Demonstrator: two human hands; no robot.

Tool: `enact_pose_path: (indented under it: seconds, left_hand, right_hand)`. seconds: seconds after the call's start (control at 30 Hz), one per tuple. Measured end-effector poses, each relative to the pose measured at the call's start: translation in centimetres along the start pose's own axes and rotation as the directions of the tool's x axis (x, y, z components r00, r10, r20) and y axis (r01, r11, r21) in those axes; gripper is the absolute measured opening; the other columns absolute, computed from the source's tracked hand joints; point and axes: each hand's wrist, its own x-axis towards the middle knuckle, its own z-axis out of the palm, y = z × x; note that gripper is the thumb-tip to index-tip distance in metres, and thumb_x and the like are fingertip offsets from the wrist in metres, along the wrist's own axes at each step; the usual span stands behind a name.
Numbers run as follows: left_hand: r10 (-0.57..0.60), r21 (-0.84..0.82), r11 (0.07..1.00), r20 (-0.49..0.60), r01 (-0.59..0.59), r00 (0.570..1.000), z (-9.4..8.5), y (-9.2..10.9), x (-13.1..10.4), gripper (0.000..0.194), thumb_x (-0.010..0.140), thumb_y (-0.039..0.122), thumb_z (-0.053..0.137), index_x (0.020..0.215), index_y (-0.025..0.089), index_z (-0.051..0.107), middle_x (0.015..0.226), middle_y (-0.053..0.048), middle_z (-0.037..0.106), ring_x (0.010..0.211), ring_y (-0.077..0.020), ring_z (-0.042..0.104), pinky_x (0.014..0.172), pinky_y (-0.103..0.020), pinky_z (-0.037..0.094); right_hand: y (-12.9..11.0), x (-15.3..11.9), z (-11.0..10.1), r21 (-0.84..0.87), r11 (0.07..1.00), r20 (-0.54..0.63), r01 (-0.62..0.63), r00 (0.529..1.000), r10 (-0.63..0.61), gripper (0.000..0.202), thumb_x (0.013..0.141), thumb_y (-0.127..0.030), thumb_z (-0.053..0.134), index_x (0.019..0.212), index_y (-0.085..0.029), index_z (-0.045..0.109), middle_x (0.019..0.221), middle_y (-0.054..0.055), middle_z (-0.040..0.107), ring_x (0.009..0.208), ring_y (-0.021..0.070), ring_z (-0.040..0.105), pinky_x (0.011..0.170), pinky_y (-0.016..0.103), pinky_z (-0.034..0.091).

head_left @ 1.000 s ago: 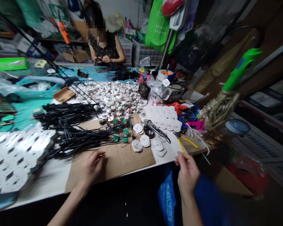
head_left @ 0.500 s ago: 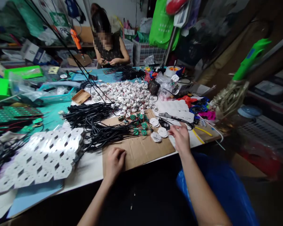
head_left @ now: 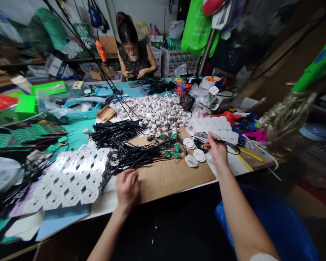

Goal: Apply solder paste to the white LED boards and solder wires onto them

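My right hand [head_left: 217, 148] is closed around a grey and black soldering iron [head_left: 201, 135] at the right of the table. Several round white discs [head_left: 191, 160] lie just left of that hand. My left hand [head_left: 127, 186], slightly blurred, rests with curled fingers at the left part of the brown cardboard [head_left: 174, 175]; whether it holds anything is hidden. Beyond it lie bundles of black cables [head_left: 137, 154], with small green circuit boards [head_left: 176, 146] at their right ends. A big heap of small white parts [head_left: 160, 110] fills the middle.
White perforated sheets [head_left: 70, 177] lie at the left, near green board panels [head_left: 27, 136]. Yellow-handled pliers [head_left: 246, 162] sit at the right edge. A small wooden tray [head_left: 105, 114] stands behind the cables. Across the table sits a person [head_left: 137, 59]. A blue bag [head_left: 266, 221] hangs below right.
My right hand has reached forward and taken hold of the soldering iron. My left hand has shifted slightly at the cardboard's left side. The view has swung left.
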Motion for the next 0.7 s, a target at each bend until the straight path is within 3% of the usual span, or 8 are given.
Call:
enact_pose_path:
  seconds: [0.03,0.1,0.2,0.3,0.43,0.53,0.6,0.7]
  left_hand:
    - [0.005,0.158,0.987,-0.075,0.007,0.997,-1.1,-1.0,0.5,0.019,0.091,0.028,0.059,0.105,0.023,0.071,0.111,-0.012,0.067,0.104,-0.0291,0.060,0.096,-0.048,0.043]
    - [-0.009,0.389,0.920,-0.075,0.037,0.997,-2.9,-3.1,1.7,0.044,0.089,0.036,0.063,0.130,0.023,0.062,0.127,-0.016,0.063,0.113,-0.0351,0.056,0.099,-0.053,0.038]
    - [-0.011,0.453,0.888,0.196,-0.081,0.981,-4.5,-5.4,4.0,0.055,0.093,0.030,0.054,0.147,0.017,0.048,0.100,-0.014,0.070,0.092,-0.0286,0.062,0.081,-0.039,0.044]
    - [0.038,0.462,0.868,0.303,-0.182,0.952,-5.1,-6.2,6.6,0.050,0.093,0.010,0.040,0.138,0.021,0.059,0.083,-0.009,0.070,0.081,-0.0251,0.060,0.068,-0.033,0.042]
    - [0.123,0.457,0.867,0.189,-0.199,0.974,-4.7,-6.1,9.7,0.043,0.090,0.009,0.043,0.115,0.024,0.075,0.101,-0.010,0.075,0.085,-0.0248,0.060,0.073,-0.035,0.046]
    - [0.079,0.448,0.884,0.135,-0.132,0.988,-3.9,-6.7,10.6,0.039,0.090,0.013,0.044,0.111,0.020,0.076,0.107,-0.011,0.075,0.088,-0.0256,0.061,0.079,-0.037,0.049]
    - [0.008,0.433,0.897,0.188,-0.090,0.982,-3.8,-7.7,10.9,0.039,0.088,0.014,0.044,0.110,0.019,0.077,0.106,-0.012,0.075,0.091,-0.0257,0.063,0.083,-0.038,0.050]
    - [-0.052,0.330,0.940,0.380,-0.083,0.924,-4.9,-9.2,11.8,0.031,0.085,0.027,0.052,0.099,0.022,0.079,0.109,-0.010,0.073,0.097,-0.0247,0.065,0.091,-0.038,0.051]
  right_hand:
    - [0.1,0.1,-0.3,-0.013,1.000,0.017,0.011,1.000,-0.011,0.057,0.074,-0.057,0.074,0.112,-0.015,0.069,0.063,-0.003,0.062,0.050,0.0090,0.057,0.048,0.020,0.047]
    - [0.1,0.2,-0.8,-0.039,0.999,0.060,0.022,0.998,-0.019,0.057,0.073,-0.058,0.075,0.110,-0.016,0.070,0.063,-0.003,0.062,0.050,0.0093,0.057,0.047,0.019,0.047]
    - [0.2,0.4,-1.4,-0.065,0.998,0.114,0.018,0.993,-0.011,0.056,0.072,-0.059,0.076,0.109,-0.017,0.070,0.062,-0.004,0.062,0.050,0.0096,0.058,0.046,0.019,0.047]
    - [0.3,0.8,-1.9,-0.095,0.995,0.159,0.032,0.987,-0.016,0.054,0.073,-0.059,0.074,0.110,-0.019,0.069,0.063,-0.003,0.063,0.051,0.0107,0.059,0.046,0.020,0.048]
    - [0.5,1.1,-2.3,-0.106,0.993,0.224,0.051,0.974,-0.026,0.053,0.076,-0.060,0.071,0.110,-0.019,0.069,0.067,-0.001,0.065,0.053,0.0127,0.061,0.047,0.022,0.049]
    - [0.5,1.2,-2.5,-0.095,0.994,0.235,0.046,0.972,-0.023,0.054,0.076,-0.061,0.071,0.110,-0.019,0.069,0.070,0.001,0.066,0.055,0.0139,0.063,0.048,0.023,0.051]
    - [0.6,1.2,-2.4,-0.087,0.995,0.240,0.039,0.971,-0.017,0.055,0.076,-0.062,0.071,0.110,-0.019,0.068,0.069,0.001,0.066,0.055,0.0143,0.063,0.048,0.024,0.051]
    - [0.6,1.3,-2.1,-0.078,0.996,0.263,0.047,0.965,-0.025,0.056,0.076,-0.064,0.070,0.109,-0.019,0.068,0.070,0.000,0.066,0.055,0.0140,0.062,0.049,0.024,0.051]
